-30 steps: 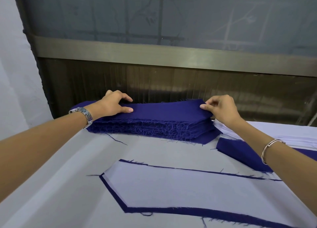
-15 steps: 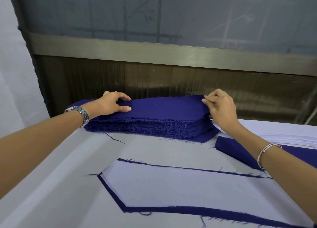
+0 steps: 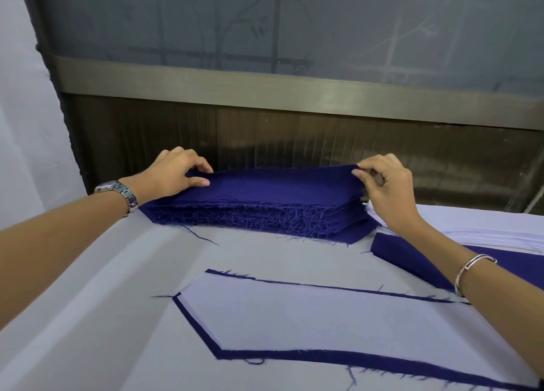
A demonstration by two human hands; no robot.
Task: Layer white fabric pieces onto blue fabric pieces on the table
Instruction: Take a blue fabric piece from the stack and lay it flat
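One white-on-blue layered fabric piece (image 3: 323, 317) lies complete below both hands; left hand (image 3: 173, 174) and right hand (image 3: 385, 184) pinch the top blue sheet (image 3: 279, 186) of the frayed blue fabric stack (image 3: 265, 217).

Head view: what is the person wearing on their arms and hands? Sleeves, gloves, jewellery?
The left forearm and right forearm are bare, with no sleeves in view. The left hand and right hand are ungloved. The left wrist has a silver metal link-band watch. The right wrist has a thin silver bangle.
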